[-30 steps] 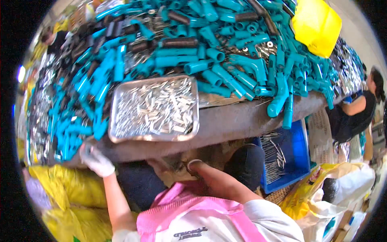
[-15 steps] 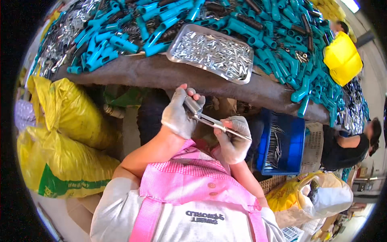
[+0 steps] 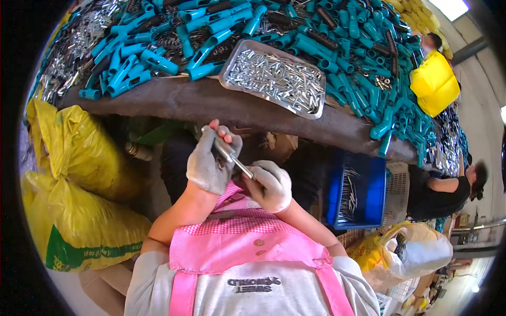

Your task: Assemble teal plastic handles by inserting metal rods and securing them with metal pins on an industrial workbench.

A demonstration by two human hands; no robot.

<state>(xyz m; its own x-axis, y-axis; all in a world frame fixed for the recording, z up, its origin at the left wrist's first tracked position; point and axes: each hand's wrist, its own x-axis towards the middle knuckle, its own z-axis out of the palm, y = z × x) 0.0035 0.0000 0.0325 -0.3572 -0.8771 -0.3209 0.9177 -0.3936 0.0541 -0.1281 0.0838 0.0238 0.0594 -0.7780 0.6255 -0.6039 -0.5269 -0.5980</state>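
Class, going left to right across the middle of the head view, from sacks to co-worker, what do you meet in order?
Bulging, shiny yellow sacks, left hand in a pale fabric glove, right hand in a matching glove, deep blue rectangular bin, pale perforated crate, co-worker in a black top.

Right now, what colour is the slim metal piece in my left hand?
The metal piece is silver, clearest in head view.

Across the upper frame we have the counter (image 3: 158, 102), its tray (image 3: 312, 114) of pins (image 3: 271, 76) flanked by tubes (image 3: 159, 62), while sacks (image 3: 100, 210) sit at left, a bin (image 3: 372, 181) with rods (image 3: 346, 197) stands right of centre, and between them our left hand (image 3: 207, 164) adjoins our right hand (image 3: 274, 186).
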